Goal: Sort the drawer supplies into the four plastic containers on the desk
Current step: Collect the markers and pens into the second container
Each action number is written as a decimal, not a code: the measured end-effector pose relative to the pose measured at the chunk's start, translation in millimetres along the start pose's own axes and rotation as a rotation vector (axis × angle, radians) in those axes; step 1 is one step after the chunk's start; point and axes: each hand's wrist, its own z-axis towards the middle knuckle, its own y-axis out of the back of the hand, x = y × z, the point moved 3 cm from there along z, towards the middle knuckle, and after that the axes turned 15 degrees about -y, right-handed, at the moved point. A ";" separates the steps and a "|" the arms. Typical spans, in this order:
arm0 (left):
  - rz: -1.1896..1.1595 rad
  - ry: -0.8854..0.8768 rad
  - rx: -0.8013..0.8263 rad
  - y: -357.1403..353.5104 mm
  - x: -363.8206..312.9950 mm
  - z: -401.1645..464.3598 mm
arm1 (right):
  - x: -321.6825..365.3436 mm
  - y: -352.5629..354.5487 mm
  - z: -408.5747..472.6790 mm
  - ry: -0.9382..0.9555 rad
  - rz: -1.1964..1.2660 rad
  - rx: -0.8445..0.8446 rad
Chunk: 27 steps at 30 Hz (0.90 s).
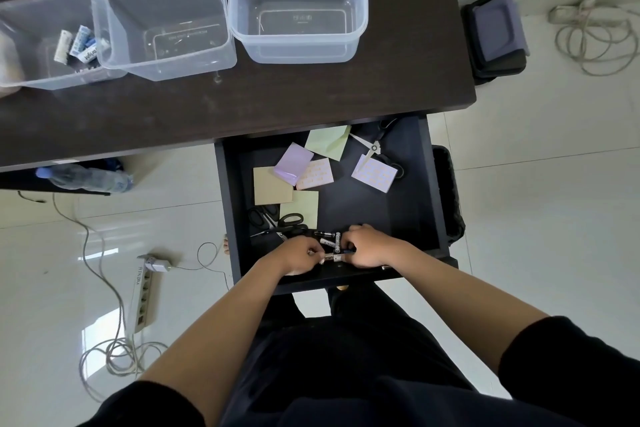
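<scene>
The dark drawer point(427, 184) is pulled out below the desk. Both hands are at its front, over a small heap of batteries point(331, 242). My left hand point(297, 256) pinches a battery at its fingertips. My right hand point(367, 246) is curled over other batteries and grips them. Deeper in the drawer lie sticky-note pads point(292, 163), black scissors point(277, 218) and white scissors point(372, 148). On the desk stand three clear containers: the left one point(34, 31) holds batteries, the middle one point(166, 21) and the right one point(298, 7) hold nothing.
The dark desk point(242, 100) spans the top. A water bottle point(86, 178) lies on a shelf under it at left. A power strip point(144, 295) and cables are on the white floor at left. A black bin point(450, 194) stands right of the drawer.
</scene>
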 end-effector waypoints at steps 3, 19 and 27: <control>0.029 -0.018 0.005 0.1 0.3 -4.8 | 0.6 0.1 0.7 0.024 0.028 0.028; 0.034 -0.065 0.102 2.4 -6.3 -9.2 | 3.0 5.9 -7.8 0.052 0.200 0.173; 0.073 -0.082 0.114 3.0 -12.1 -3.8 | 3.6 5.6 -10.8 0.038 0.239 0.136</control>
